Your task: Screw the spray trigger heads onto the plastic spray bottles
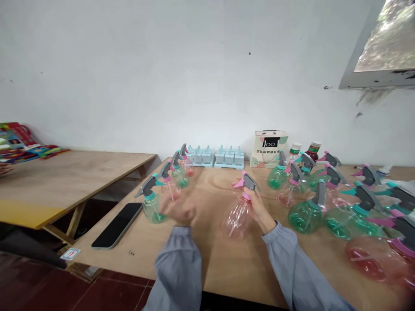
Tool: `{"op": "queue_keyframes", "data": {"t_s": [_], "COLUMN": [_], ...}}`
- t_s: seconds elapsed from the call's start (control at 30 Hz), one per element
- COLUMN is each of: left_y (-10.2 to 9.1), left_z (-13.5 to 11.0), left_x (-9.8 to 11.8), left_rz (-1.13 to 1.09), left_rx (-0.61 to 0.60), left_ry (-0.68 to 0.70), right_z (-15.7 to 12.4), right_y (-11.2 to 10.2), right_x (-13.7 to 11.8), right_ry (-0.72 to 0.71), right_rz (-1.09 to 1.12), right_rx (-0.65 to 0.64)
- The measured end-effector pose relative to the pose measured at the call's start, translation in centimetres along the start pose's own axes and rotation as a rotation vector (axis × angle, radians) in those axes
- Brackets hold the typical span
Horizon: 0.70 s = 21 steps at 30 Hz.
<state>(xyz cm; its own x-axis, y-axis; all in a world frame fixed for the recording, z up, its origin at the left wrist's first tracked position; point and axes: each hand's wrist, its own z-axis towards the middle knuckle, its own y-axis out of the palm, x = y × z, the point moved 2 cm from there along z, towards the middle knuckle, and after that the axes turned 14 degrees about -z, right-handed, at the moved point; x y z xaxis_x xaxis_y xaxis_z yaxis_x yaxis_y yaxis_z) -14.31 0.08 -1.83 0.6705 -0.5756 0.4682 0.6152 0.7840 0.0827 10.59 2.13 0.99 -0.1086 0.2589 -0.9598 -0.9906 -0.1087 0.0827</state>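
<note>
My right hand (261, 211) grips the neck of a clear pink spray bottle (238, 216) with a grey and pink trigger head, held tilted just above the wooden table (214, 259). My left hand (177, 210) is smeared by motion near the row of bottles on the left, closest to a green spray bottle (152, 207); its fingers cannot be made out. Both arms wear grey sleeves.
Several green and pink spray bottles (308, 211) crowd the table's right side, a few more stand in a row at the left. A black phone (117, 225) lies near the left edge. Blue ice moulds (216, 158), a carton (268, 149) and two small bottles (304, 151) stand by the wall.
</note>
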Motion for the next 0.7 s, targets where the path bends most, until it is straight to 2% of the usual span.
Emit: {"op": "queue_keyframes", "data": {"t_s": [0.1, 0.13, 0.17, 0.23, 0.3, 0.37, 0.47, 0.57, 0.7], "left_y": [-4.6, -5.9, -6.8, -7.6, -7.4, -6.7, -5.2, -3.4, -1.0], "left_z": [2.7, 3.0, 3.0, 2.7, 2.2, 1.9, 1.9, 1.5, -0.3], "left_x": [-2.9, -3.8, -4.6, -6.0, -7.0, -7.3, -6.5, -4.9, -3.4], "left_rz": [0.182, 0.254, 0.316, 0.366, 0.380, 0.415, 0.356, 0.114, 0.000], "left_rx": [0.278, 0.323, 0.324, 0.184, -0.001, -0.118, -0.223, -0.324, -0.412], "left_ry": [0.000, -0.035, -0.096, -0.273, -0.416, -0.451, -0.330, -0.173, -0.145], "right_z": [-0.3, -0.4, -0.5, -0.6, -0.7, -0.9, -1.0, -0.8, -0.6], "right_y": [0.1, 0.2, 0.2, 0.2, 0.1, -0.2, -0.8, -1.3, -1.6], "right_x": [0.0, 0.0, 0.0, 0.0, 0.0, 0.1, 0.1, 0.0, -0.1], "right_ry": [0.065, 0.064, 0.054, 0.017, -0.022, -0.040, -0.051, -0.091, -0.134], "right_rz": [0.141, 0.158, 0.166, 0.157, 0.134, 0.114, 0.120, 0.149, 0.135], "right_rx": [-0.107, -0.125, -0.133, -0.135, -0.131, -0.125, -0.111, -0.107, -0.115]}}
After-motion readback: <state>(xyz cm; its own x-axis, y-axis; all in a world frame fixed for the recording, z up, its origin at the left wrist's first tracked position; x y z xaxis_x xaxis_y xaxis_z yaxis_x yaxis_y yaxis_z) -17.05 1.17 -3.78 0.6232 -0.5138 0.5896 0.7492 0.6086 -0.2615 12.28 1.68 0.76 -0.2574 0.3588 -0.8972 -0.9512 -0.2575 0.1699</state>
